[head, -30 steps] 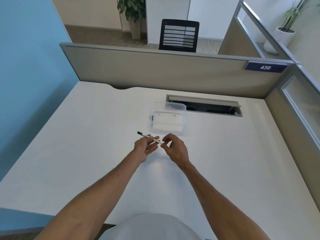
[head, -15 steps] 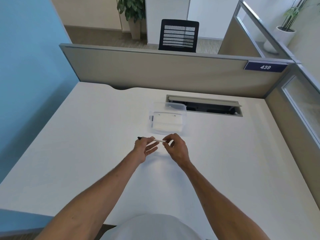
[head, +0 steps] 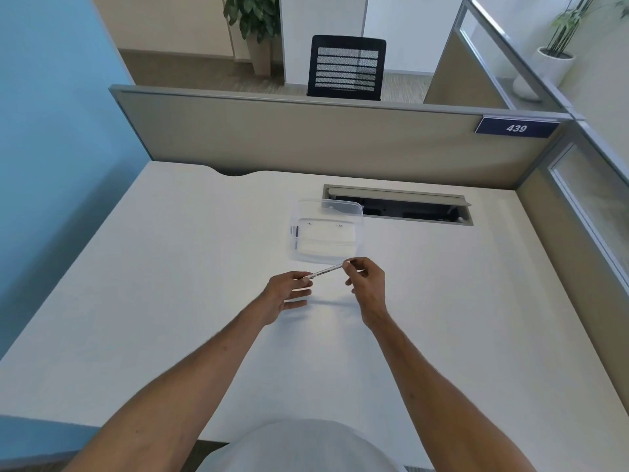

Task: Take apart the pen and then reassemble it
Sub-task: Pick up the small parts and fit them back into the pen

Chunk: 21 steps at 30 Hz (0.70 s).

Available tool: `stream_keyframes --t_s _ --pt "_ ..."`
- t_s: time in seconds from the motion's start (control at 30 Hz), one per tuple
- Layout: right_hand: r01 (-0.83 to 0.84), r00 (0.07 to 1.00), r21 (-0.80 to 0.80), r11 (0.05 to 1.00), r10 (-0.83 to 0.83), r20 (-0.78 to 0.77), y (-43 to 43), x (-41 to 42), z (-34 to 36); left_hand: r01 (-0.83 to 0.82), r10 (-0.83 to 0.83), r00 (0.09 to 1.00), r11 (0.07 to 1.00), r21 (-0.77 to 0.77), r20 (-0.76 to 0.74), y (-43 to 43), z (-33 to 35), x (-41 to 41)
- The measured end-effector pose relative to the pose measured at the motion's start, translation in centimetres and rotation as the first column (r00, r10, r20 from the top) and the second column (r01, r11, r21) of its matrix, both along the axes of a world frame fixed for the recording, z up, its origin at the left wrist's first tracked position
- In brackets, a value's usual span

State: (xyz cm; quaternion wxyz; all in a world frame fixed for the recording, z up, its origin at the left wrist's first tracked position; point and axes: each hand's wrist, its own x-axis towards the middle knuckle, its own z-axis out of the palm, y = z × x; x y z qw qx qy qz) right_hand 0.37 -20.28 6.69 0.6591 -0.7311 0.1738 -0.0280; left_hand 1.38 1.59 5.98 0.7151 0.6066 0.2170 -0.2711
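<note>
Both hands raised above worktop (head: 170,267); left hand (head: 284,294) and right hand (head: 367,284) each pinch-grip opposite ends of thin pale pen (head: 325,271), tilted up rightward.

Both forearms extend forward, bare. Left hand (head: 287,294): thumb and forefinger pinched, remaining fingers loosely spread. Right hand (head: 367,284): fingertips pinched together, wrist slightly raised.

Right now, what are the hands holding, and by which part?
The pen, held above the desk: left hand pinches its left end, right hand pinches its right end.
</note>
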Motion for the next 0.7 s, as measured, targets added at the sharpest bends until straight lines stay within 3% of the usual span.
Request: stream_keyframes --t_s 0.23,0.33,0.43,0.5,0.7 --pt "0.061 0.997 0.136 0.989 -0.055 -0.046 -0.3 -0.2 0.6 0.096 -0.097 0.995 0.994 -0.051 -0.024 -0.8 0.1 -0.5" --pt "0.063 0.996 0.323 0.944 -0.040 -0.078 -0.4 -0.2 0.9 0.143 -0.143 0.990 0.989 -0.048 -0.015 -1.4 0.4 -0.5" --pt "0.088 0.995 0.643 0.761 -0.038 -0.090 -0.4 -0.3 1.4 0.193 -0.193 0.981 0.980 -0.040 0.006 -2.1 0.9 -0.5" --pt "0.123 0.992 0.776 0.619 -0.052 -0.116 -0.4 -0.2 1.5 0.221 -0.220 0.975 0.974 -0.042 0.024 -2.5 1.1 -0.5" --pt "0.151 0.988 0.862 0.483 -0.055 -0.142 -0.3 -0.1 1.6 0.312 -0.306 0.948 0.948 -0.064 0.084 -3.2 1.5 -0.7"
